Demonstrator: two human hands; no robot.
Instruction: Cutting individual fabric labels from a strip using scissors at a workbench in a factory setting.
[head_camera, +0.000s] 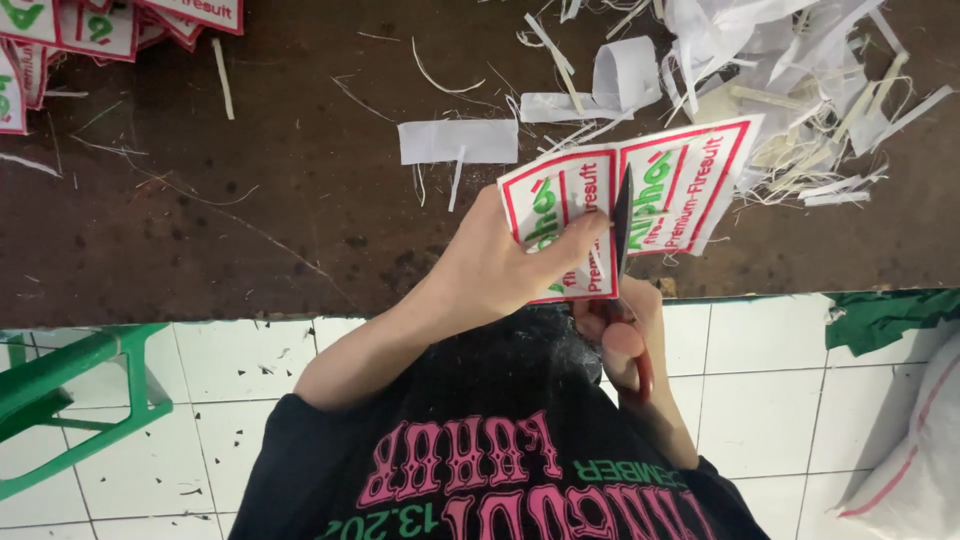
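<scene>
My left hand (500, 265) pinches the left label of a white strip of printed labels (690, 180) with red borders, held just above the brown table (250, 200). My right hand (628, 330) grips red-handled scissors (622, 215) from below. The dark blade stands upright in the gap between the two labels, partway through the strip. The right label sticks out free past the blade.
A heap of white paper trimmings (800, 60) lies at the back right and a blank white slip (457, 140) near the middle. Cut labels (70, 30) are stacked at the back left. A green frame (80, 390), green cloth (880, 315) and white sack (920, 450) sit by the tiled floor.
</scene>
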